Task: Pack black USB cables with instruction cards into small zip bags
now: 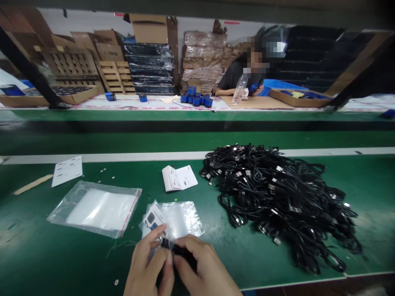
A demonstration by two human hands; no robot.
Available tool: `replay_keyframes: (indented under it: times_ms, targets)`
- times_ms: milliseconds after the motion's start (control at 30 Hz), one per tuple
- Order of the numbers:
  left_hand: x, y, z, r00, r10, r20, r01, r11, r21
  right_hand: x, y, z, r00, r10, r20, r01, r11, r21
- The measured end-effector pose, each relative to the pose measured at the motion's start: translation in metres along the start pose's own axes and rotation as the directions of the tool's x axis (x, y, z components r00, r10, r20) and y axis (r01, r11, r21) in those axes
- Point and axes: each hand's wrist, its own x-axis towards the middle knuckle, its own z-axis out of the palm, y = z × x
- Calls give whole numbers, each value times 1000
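At the near edge of the table, my left hand point(146, 263) pinches a small clear plastic bag point(168, 234), with a printed leaflet point(155, 216) showing at its top. My right hand point(205, 265) has its fingers closed round a coiled black cable point(188, 255), whose end is at the bag; how far it lies inside is hidden by my fingers. Just beyond both hands lies a stack of clear bags point(185, 218). To the right spreads a large heap of black USB cables point(271, 193).
A folded stack of leaflets point(179, 178) is beyond the bags. On the left are a large zip bag point(98, 207), a single sheet point(68, 170) and a tan strip point(33, 184). Across a raised ledge, a person point(234, 78) sits near a bottle point(239, 90) and blue cylinders point(196, 98).
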Motion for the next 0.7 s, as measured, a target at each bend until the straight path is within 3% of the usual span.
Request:
replay_keyframes:
  times_ms: [133,200,300,400,467,600,700]
  targets:
    - [1,-1,-2,1000,-17,-6,17,1000,5,-8,-3,-16,967,-77,245,6,960,279]
    - [1,1,-3,1000,-12,-7,12,1000,5,-10,2,-17,958,-57,281,-46,936,349]
    - [1,5,-3,1000,-18,-3,18,1000,6,-10,16,-6,979,73,191,-158,862,482]
    - [0,8,-3,1000,-25,9,25,1000,2,-5,26,6,978,201,56,-193,768,610]
    - [0,9,-3,1000,-2,5,2,1000,9,-4,25,6,984,175,13,-150,798,584]
    - [1,12,-5,997,72,-25,-70,995,74,-6,13,-2,999,41,-24,-29,930,367]
    - [3,18,-3,989,132,-69,-126,988,89,-10,10,-1,982,65,-178,-39,988,147]
